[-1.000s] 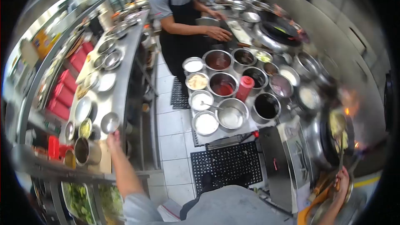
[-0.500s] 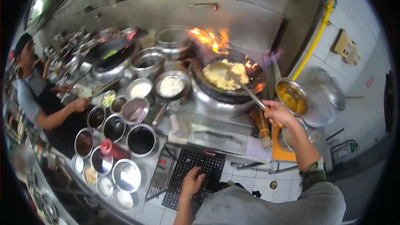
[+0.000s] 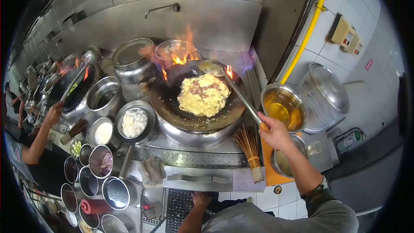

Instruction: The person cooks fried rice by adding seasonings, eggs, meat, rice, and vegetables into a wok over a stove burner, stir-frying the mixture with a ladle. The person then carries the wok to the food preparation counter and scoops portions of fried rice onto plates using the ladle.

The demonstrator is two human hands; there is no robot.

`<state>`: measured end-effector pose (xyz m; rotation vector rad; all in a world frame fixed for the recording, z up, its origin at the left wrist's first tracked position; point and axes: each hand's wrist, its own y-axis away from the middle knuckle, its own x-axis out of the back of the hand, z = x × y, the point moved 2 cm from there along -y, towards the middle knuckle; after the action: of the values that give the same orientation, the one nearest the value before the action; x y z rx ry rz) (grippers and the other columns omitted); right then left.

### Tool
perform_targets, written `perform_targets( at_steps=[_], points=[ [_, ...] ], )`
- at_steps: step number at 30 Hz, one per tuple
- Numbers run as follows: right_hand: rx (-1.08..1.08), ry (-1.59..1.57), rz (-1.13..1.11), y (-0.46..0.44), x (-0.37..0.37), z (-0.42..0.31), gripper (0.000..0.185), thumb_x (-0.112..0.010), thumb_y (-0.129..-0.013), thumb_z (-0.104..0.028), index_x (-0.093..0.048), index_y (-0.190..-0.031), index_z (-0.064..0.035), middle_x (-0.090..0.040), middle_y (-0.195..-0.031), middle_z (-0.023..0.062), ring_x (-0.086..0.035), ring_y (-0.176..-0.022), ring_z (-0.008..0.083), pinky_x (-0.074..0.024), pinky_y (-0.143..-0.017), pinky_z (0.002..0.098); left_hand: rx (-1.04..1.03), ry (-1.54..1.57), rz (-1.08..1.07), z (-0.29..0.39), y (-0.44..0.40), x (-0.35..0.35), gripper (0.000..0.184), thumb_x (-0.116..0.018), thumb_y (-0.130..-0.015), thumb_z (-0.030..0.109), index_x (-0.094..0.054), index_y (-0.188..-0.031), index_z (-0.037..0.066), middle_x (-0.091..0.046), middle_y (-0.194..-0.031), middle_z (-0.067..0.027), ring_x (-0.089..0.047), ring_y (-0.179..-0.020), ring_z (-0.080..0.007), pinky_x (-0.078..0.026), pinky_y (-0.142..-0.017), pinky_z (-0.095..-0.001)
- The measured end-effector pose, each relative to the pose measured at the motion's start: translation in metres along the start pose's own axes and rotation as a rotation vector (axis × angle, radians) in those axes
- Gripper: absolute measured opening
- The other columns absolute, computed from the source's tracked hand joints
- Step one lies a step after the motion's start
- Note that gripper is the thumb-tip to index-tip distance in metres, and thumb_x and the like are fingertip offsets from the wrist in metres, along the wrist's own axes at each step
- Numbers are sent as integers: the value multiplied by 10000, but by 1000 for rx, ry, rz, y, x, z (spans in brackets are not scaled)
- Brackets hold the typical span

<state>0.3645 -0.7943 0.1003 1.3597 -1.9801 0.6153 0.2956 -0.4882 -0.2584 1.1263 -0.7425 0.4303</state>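
Observation:
My right hand is closed round the wooden end of a long metal ladle. The bowl of the ladle rests at the back right of a large wok. A yellow egg-like mass with reddish bits lies in the wok's middle, and flames rise behind it. Low in front of the stove, near the front edge by a folded cloth, is my left hand. It holds nothing that I can see, and its fingers are partly apart.
A bamboo brush and a pot of yellow oil stand right of the wok. Left are a pan of white food, sauce pots and a red bottle. A co-worker's arm works at another wok.
The view has swung right to the stove. My left hand, earlier at a metal bowl on the left counter, is now low before the stove. The ladle has moved from over the food to the wok's back.

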Motion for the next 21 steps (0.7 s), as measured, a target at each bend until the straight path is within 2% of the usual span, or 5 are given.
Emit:
perform_targets(
  at_steps=[7,11,14,19,21],
  points=[
    [-219,-174,-264,6,-4,-28,580,-630,-796,-114,-487,-1356,-161,-659,-844,118,-616,-649,211,-495,-654,325,-88,17,168,-2,1,-10,625,-543,-845,445,-436,-1378,135,-379,-1453,-134,-337,-1352,-306,-276,-1083,-502],
    [369,-68,-153,30,32,3,620,-625,-774,-65,-474,-1367,-163,-654,-882,176,-644,-742,241,-501,-694,339,-83,434,475,-8,-14,-14,553,-545,-870,407,-483,-1314,82,-488,-1350,-167,-458,-1253,-314,-392,-998,-434],
    [143,223,-263,44,53,-22,626,-623,-761,-64,-476,-1362,-162,-632,-937,216,-654,-813,302,-506,-718,365,41,2256,153,-19,-92,-91,376,-531,-926,300,-523,-1220,65,-607,-1101,-105,-603,-986,-249,-497,-828,-383],
    [389,461,-66,23,16,-24,604,-626,-760,-72,-492,-1343,-156,-620,-843,189,-624,-737,310,-498,-679,393,-64,2128,93,-12,-96,-74,386,-560,-914,289,-518,-1220,57,-593,-1087,-99,-608,-965,-238,-519,-795,-387],
    [149,389,-226,32,36,-23,607,-634,-739,-92,-515,-1328,-184,-647,-903,184,-640,-722,321,-505,-667,380,-167,2168,-55,-19,-96,-86,471,-524,-930,334,-476,-1268,9,-582,-1171,-153,-609,-987,-296,-501,-853,-415]
  ],
)
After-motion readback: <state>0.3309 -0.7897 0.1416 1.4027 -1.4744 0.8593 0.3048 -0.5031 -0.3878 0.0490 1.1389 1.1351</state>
